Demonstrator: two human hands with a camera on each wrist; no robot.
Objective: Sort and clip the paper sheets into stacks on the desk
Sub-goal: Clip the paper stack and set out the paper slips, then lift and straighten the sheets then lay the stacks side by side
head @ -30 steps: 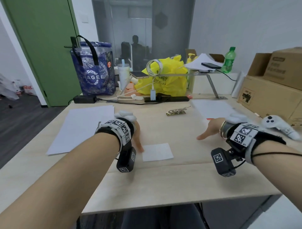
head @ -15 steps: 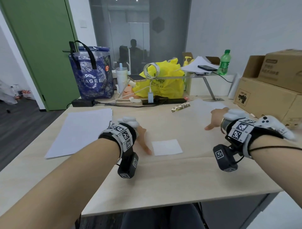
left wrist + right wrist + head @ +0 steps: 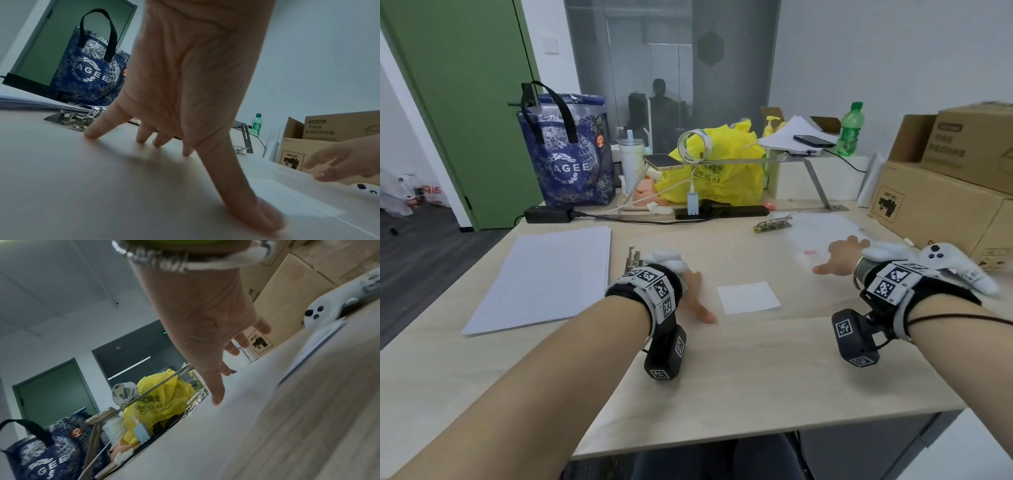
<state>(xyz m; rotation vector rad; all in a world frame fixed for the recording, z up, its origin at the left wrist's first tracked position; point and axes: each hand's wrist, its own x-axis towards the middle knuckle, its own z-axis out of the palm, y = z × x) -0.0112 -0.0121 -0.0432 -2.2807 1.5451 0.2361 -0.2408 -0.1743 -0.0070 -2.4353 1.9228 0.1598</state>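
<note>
A thick stack of white sheets lies on the left of the desk. A small white sheet lies in the middle. My left hand rests just left of it, with spread fingers and thumb pressing the bare desk and holding nothing. Metal clips lie by its fingertips, next to the stack. My right hand is open and held low over a blurred white sheet at the right. Its fingers are straight. More clips lie beyond that sheet.
Along the back stand a blue tote bag, a yellow plastic bag, a metal riser with phones, a power strip and a green bottle. Cardboard boxes and a white controller crowd the right edge.
My right hand has reached a little farther forward and right over the right-hand sheet. My left hand stays beside the small sheet. The head view has shifted slightly.
</note>
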